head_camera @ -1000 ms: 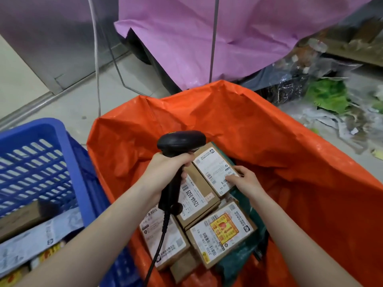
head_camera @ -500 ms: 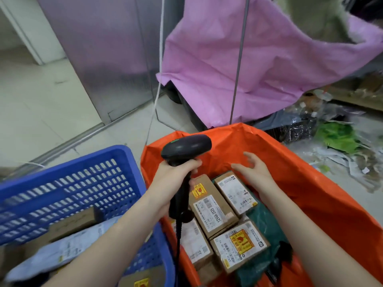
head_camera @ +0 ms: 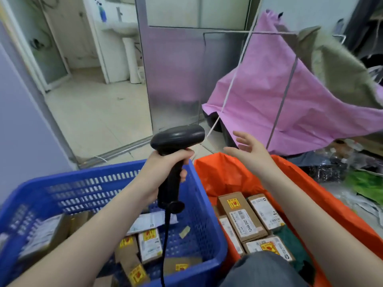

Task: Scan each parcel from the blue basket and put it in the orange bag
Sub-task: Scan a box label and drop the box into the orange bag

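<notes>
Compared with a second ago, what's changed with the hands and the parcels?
The right hand let go of the white-labelled parcel it was touching in the orange bag and rose above the bag's rim, open and empty. The view tilted up, showing more of the blue basket. The left hand grips the scanner as before; the bagged parcels lie unchanged.
</notes>
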`<state>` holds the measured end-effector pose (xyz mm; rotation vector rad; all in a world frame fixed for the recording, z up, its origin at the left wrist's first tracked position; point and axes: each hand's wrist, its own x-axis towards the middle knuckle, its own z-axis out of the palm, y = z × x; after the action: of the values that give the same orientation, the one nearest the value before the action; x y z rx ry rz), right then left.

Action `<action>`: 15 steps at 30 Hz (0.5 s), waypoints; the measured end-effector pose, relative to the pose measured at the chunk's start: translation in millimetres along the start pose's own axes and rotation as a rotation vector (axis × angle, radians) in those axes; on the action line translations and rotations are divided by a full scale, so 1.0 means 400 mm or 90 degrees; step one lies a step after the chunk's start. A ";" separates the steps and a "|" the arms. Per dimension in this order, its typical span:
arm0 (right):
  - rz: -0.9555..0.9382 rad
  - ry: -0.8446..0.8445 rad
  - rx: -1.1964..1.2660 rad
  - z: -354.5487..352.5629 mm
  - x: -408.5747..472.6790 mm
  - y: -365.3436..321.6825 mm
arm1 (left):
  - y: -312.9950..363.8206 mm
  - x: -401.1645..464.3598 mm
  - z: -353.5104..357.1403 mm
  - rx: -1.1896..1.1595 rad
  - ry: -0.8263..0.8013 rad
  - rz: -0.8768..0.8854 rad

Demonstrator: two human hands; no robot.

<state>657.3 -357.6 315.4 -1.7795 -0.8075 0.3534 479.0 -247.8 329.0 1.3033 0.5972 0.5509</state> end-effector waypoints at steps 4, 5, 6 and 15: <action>-0.029 -0.045 -0.008 0.107 -0.015 -0.063 | 0.029 -0.058 -0.125 0.011 0.034 0.010; -0.035 -0.059 -0.010 0.134 -0.018 -0.073 | 0.033 -0.070 -0.155 0.016 0.042 0.016; -0.042 -0.074 -0.014 0.162 -0.022 -0.080 | 0.033 -0.082 -0.186 0.023 0.052 0.020; -0.049 -0.208 -0.086 0.403 -0.029 -0.071 | -0.060 -0.124 -0.464 0.128 0.186 0.003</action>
<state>542.7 -244.8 282.1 -1.8349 -1.1494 0.5591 317.2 -153.2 280.7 1.4237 0.9089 0.7053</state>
